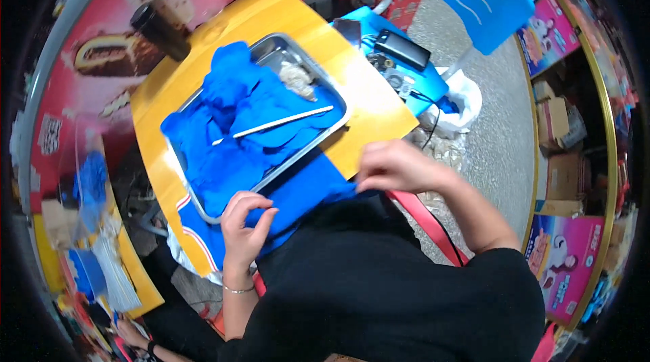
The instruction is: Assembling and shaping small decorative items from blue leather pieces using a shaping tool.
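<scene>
Here, at frame centre:
Left hand (245, 223): fingers pinching blue cloth (298, 193) at bench (369, 101) edge.
Right hand (396, 166): fingers curled, gripping same cloth.
Tray (271, 47): upper centre, holding blue gloves (237, 125), white stick (274, 125).

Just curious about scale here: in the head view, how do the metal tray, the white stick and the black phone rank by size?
1. Metal tray, largest by far.
2. White stick, long but thin.
3. Black phone, shortest; it lies farther from the camera, so its rank against the stick is unsure.
</scene>
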Demonstrator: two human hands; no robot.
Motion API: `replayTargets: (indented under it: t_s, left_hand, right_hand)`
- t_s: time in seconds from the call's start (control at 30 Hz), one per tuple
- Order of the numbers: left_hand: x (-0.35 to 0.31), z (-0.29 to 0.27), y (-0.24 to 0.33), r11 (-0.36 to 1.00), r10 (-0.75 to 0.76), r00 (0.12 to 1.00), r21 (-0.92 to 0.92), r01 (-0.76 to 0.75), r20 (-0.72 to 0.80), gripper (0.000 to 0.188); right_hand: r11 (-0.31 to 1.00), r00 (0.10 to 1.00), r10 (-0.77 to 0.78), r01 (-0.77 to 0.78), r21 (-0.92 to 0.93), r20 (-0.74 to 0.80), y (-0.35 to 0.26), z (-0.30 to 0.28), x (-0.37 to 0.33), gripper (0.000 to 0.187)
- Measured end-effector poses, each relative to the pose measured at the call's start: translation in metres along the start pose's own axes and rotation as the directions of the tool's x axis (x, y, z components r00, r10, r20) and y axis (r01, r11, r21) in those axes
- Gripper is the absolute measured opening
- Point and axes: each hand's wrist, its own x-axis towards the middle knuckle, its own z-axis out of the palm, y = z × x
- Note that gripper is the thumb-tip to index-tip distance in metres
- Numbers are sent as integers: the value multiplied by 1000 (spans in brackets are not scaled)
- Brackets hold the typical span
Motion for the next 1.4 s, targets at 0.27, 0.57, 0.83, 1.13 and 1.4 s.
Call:
replayTargets:
  t_s: [0.27,0.57,0.83,1.13,1.4]
  left_hand:
    - [22,23,-9,971,-227,972,-92,221,-56,8]
    - [29,18,-15,956,-293,944,-11,294,-149,8]
    - [31,15,-17,896,-413,878,68,440,-242,5]
    - [50,22,-13,885,-416,875,113,452,-246,5]
    - [54,29,-11,883,-427,879,113,456,-212,3]
  right_hand:
    - [729,415,662,-548,409,-624,142,-63,-224,15]
    - [282,40,959,-267,922,-282,300,-44,-262,13]
    - [101,-25,995,-5,995,-101,414,-72,-258,19]
    - [0,-131,989,442,897,65,490,-95,-258,39]
    - [211,-339,940,455,865,-51,490,-88,-274,15]
